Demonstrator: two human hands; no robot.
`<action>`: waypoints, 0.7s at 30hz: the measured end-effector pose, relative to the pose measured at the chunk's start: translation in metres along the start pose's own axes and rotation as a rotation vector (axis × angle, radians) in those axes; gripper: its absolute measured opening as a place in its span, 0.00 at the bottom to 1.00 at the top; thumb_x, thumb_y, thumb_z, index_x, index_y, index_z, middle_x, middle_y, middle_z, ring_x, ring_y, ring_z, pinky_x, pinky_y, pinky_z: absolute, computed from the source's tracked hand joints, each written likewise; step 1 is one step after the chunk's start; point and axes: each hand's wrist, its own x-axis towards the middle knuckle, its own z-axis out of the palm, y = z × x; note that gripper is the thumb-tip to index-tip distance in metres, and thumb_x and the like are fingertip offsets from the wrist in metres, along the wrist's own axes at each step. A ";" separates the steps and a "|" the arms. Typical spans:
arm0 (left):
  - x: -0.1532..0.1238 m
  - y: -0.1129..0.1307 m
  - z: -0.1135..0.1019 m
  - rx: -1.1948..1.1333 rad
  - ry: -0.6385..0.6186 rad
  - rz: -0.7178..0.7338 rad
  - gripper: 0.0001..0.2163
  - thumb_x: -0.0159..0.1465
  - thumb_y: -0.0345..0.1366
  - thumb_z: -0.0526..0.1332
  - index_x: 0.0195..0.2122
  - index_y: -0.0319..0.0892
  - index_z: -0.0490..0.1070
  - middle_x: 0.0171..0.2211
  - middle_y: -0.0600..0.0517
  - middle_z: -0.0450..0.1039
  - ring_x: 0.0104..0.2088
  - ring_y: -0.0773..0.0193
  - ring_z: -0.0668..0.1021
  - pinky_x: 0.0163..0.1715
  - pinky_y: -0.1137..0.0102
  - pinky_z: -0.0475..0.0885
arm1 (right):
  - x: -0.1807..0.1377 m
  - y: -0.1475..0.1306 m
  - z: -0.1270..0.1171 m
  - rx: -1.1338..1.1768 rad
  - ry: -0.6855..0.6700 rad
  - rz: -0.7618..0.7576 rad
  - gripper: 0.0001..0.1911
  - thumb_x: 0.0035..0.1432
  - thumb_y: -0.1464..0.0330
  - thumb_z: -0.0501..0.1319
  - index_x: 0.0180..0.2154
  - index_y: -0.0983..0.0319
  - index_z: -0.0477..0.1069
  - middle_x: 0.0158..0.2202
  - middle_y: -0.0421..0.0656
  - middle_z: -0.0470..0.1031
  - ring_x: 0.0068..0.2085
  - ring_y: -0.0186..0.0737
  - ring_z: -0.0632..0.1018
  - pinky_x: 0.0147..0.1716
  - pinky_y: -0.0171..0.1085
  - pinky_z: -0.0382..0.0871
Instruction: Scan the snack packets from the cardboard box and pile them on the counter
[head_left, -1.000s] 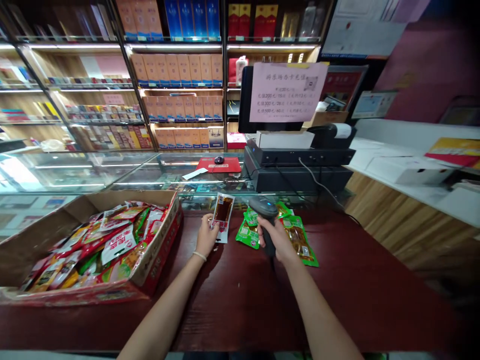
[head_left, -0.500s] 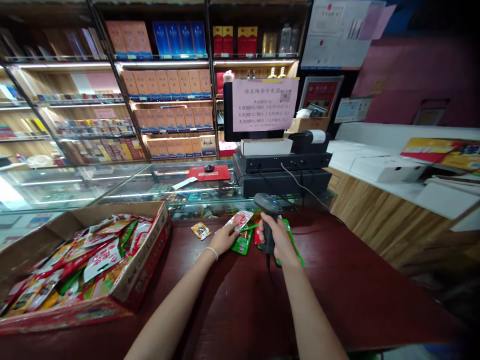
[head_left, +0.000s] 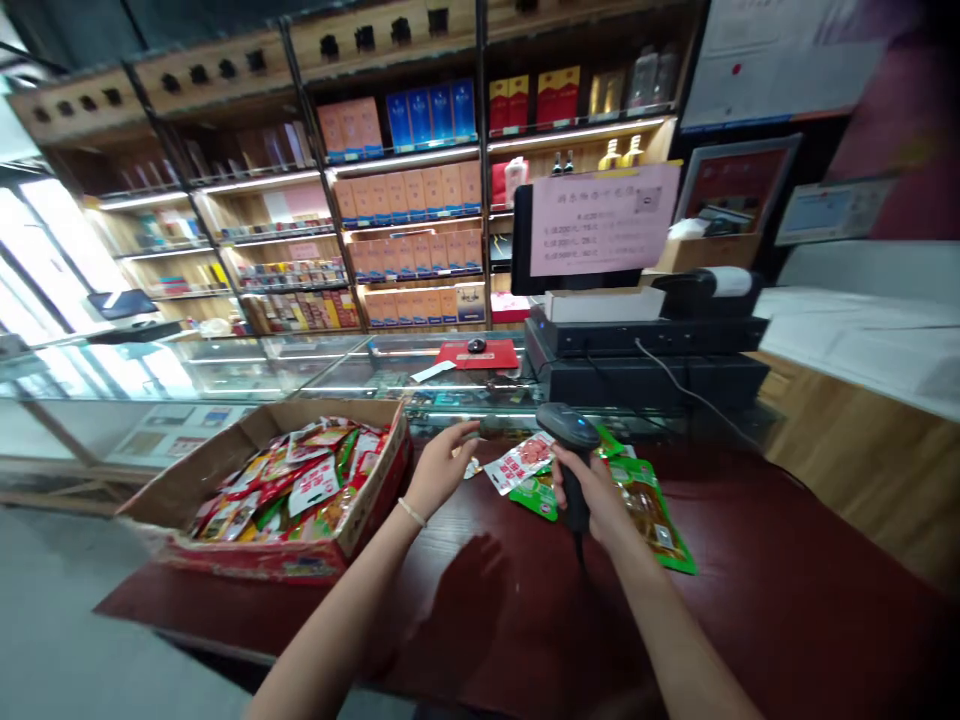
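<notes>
My right hand grips the handle of a black barcode scanner, its head held over a small pile of snack packets on the dark red counter. A white and red packet lies at the left of that pile. My left hand hovers above the counter between the pile and a cardboard box. Its fingers are spread and hold nothing. A small packet lies just past its fingertips.
The cardboard box, full of several red, white and green snack packets, stands at the left. Behind the counter runs a glass display case with a red mouse pad. A till with a monitor and pink notice stands at the back right. Shelves of boxed goods line the wall.
My left hand laid the held packet down on the pile, then lifted off it and now hovers open toward the box. The scanner stays in my right hand. The camera view swung left.
</notes>
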 end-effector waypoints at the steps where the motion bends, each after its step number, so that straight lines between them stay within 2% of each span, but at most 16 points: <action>1: -0.003 0.007 -0.015 0.014 0.005 0.019 0.15 0.63 0.37 0.57 0.51 0.46 0.72 0.51 0.48 0.74 0.50 0.57 0.75 0.52 0.62 0.69 | 0.000 0.001 0.006 -0.005 -0.021 0.006 0.19 0.52 0.55 0.65 0.23 0.61 0.64 0.17 0.35 0.65 0.14 0.28 0.65 0.12 0.29 0.58; 4: -0.012 0.020 -0.062 0.093 0.054 0.061 0.14 0.63 0.37 0.58 0.49 0.48 0.74 0.48 0.49 0.75 0.49 0.57 0.76 0.51 0.63 0.69 | -0.001 0.002 0.030 -0.012 -0.094 0.004 0.17 0.52 0.56 0.65 0.25 0.61 0.65 0.18 0.35 0.66 0.15 0.29 0.67 0.12 0.29 0.59; 6: -0.018 0.019 -0.094 0.156 0.129 0.054 0.13 0.63 0.37 0.58 0.48 0.48 0.74 0.47 0.50 0.76 0.47 0.57 0.76 0.51 0.63 0.69 | -0.002 0.001 0.048 -0.023 -0.151 0.024 0.17 0.52 0.56 0.66 0.27 0.61 0.66 0.18 0.35 0.66 0.15 0.29 0.67 0.12 0.29 0.58; 9: -0.027 0.003 -0.142 0.235 0.245 -0.014 0.12 0.62 0.38 0.59 0.46 0.46 0.75 0.45 0.49 0.77 0.45 0.57 0.77 0.47 0.63 0.71 | -0.005 0.002 0.080 -0.038 -0.212 0.067 0.17 0.50 0.56 0.67 0.30 0.61 0.67 0.18 0.34 0.66 0.14 0.29 0.66 0.11 0.29 0.58; 13: -0.039 -0.032 -0.199 0.302 0.354 -0.114 0.12 0.62 0.38 0.58 0.44 0.44 0.75 0.43 0.48 0.77 0.43 0.57 0.78 0.46 0.62 0.72 | -0.005 0.013 0.126 -0.065 -0.283 0.069 0.17 0.50 0.56 0.67 0.31 0.61 0.66 0.18 0.34 0.66 0.13 0.29 0.66 0.11 0.29 0.58; 18: -0.043 -0.070 -0.243 0.354 0.391 -0.199 0.12 0.59 0.39 0.61 0.43 0.44 0.75 0.42 0.47 0.78 0.43 0.56 0.78 0.47 0.61 0.70 | 0.004 0.031 0.175 -0.101 -0.385 0.111 0.18 0.50 0.55 0.66 0.26 0.60 0.62 0.18 0.33 0.65 0.13 0.28 0.66 0.10 0.29 0.57; 21: -0.031 -0.088 -0.255 0.390 0.313 -0.220 0.14 0.57 0.39 0.62 0.44 0.44 0.75 0.42 0.46 0.77 0.43 0.55 0.78 0.47 0.62 0.71 | 0.011 0.037 0.195 -0.102 -0.404 0.113 0.18 0.50 0.55 0.65 0.27 0.60 0.62 0.17 0.33 0.65 0.12 0.28 0.65 0.09 0.28 0.57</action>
